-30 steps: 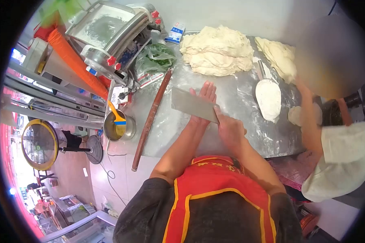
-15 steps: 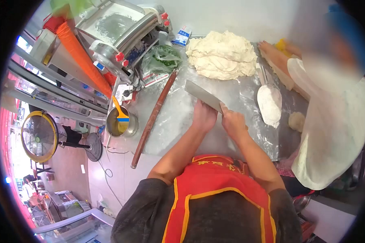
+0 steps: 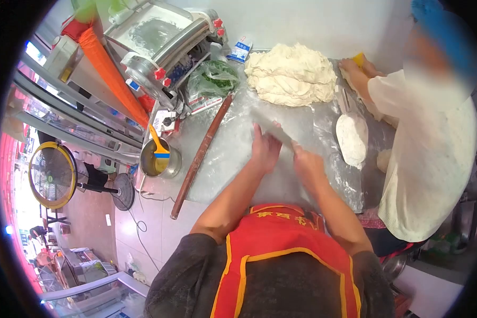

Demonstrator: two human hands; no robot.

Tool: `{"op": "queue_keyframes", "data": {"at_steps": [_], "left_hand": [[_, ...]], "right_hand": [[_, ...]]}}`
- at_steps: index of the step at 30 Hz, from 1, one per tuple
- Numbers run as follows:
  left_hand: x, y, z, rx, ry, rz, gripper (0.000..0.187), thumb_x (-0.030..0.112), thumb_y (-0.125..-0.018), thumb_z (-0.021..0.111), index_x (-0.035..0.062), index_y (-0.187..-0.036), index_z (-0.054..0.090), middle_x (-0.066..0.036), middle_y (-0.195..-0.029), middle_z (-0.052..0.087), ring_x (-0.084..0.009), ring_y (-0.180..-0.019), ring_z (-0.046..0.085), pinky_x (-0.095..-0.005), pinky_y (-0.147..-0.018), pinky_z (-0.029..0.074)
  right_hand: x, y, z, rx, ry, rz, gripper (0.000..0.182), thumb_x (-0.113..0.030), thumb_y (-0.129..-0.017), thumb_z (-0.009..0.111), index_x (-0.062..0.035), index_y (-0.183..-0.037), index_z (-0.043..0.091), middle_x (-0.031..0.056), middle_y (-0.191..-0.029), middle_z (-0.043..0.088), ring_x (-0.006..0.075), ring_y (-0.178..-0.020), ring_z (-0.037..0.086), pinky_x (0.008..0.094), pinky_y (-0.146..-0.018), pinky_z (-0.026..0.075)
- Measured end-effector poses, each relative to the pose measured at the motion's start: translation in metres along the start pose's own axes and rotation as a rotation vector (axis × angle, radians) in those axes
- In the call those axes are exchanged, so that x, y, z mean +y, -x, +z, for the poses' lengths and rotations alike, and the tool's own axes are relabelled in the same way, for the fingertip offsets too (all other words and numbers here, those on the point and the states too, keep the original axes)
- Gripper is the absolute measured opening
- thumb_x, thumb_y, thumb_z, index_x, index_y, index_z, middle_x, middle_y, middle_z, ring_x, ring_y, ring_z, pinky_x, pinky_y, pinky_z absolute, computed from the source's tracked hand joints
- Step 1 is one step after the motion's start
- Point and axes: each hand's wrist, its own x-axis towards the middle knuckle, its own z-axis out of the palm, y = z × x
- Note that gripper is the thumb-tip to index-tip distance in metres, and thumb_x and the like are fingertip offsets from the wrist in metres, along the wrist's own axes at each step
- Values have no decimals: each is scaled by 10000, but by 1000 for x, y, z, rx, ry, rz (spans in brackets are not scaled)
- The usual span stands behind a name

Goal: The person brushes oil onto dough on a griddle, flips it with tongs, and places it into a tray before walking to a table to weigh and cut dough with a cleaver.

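Observation:
My right hand (image 3: 308,167) grips the handle of a broad steel cleaver (image 3: 273,126), which is blurred with motion above the floured metal table (image 3: 233,159). My left hand (image 3: 265,148) is closed over the blade's near side, fingers laid along the flat. A big heap of pale dough (image 3: 290,74) lies beyond the blade at the back of the table. A long brown rolling pin (image 3: 199,156) lies diagonally to the left of my left hand, not touching it.
A co-worker in a white top (image 3: 429,164) stands at right, one hand (image 3: 352,69) on flattened dough. A flour scoop (image 3: 351,135) and a small dough ball (image 3: 382,159) sit right of my hands. Left: pot with brush (image 3: 159,159), green bag (image 3: 214,77), dough machine (image 3: 159,37).
The cleaver has swung up from lying flat to a steeper angle; my left hand went from flat on the blade to closed over it. The co-worker leaned over to the far dough.

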Motion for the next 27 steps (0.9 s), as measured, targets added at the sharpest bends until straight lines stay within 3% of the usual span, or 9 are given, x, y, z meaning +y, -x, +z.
{"op": "queue_keyframes", "data": {"at_steps": [4,7,10,11,14,20,23,25,27], "left_hand": [[2,2,-1,-121,53,45,572,441,-932,309,2,-1285,411,-134,-1346,402,-222,-1269,353,-334,-1071,277],[7,6,14,-6,42,-26,731,545,-917,278,-12,-1391,258,-164,-1458,244,-239,-1359,221,-360,-1115,194],[13,10,1,-143,-56,-154,881,681,-872,202,5,-1432,131,-124,-1507,134,-232,-1397,105,-338,-1132,106],[17,8,-9,-317,-155,-156,997,772,-801,146,20,-1439,-1,-108,-1525,-33,-218,-1407,-50,-373,-1133,12],[32,12,-7,-305,-172,-104,1011,771,-799,225,34,-1442,-28,-118,-1522,-60,-223,-1403,-87,-404,-1126,-9],[42,2,-25,-633,-877,68,959,679,-821,414,145,-1454,-69,-47,-1525,-106,-207,-1400,-103,-441,-1123,-12],[59,10,-13,-609,-1105,47,858,543,-891,424,135,-1452,-81,-48,-1525,-109,-216,-1404,-76,-428,-1128,28],[66,1,-16,-605,-1244,-40,836,333,-880,490,107,-1453,-76,-61,-1528,-80,-197,-1402,-20,-362,-1112,114],[68,0,-19,-664,-1345,-13,831,229,-881,514,92,-1453,-74,-72,-1530,-51,-186,-1400,24,-327,-1103,157]], "right_hand": [[-18,10,1,61,-81,-29,430,-74,-811,432,-30,-1235,487,198,-768,643,381,-675,628,475,-657,489],[4,3,12,174,-76,-34,352,-103,-839,494,-70,-1185,555,192,-722,628,371,-627,611,469,-593,480],[23,-5,16,72,26,82,336,-97,-837,508,-69,-1167,567,192,-715,623,365,-626,609,461,-592,480],[23,-3,19,74,-8,97,346,-95,-834,496,-71,-1172,564,192,-719,627,366,-639,613,462,-601,483],[7,9,1,91,-102,101,363,-90,-826,484,-81,-1181,561,187,-734,635,366,-666,622,461,-615,488],[-27,21,-28,241,-324,-86,402,-75,-787,553,-99,-1189,561,150,-787,639,327,-671,623,425,-590,487],[-31,26,-43,221,-330,-191,434,-59,-763,557,-103,-1195,558,129,-785,636,303,-663,622,406,-579,490],[-32,30,-45,205,-285,-274,456,-46,-748,555,-104,-1200,555,121,-772,632,293,-655,620,395,-574,492],[-35,33,-47,201,-286,-296,457,-45,-748,554,-104,-1202,554,113,-755,629,289,-647,618,388,-568,493]]}}
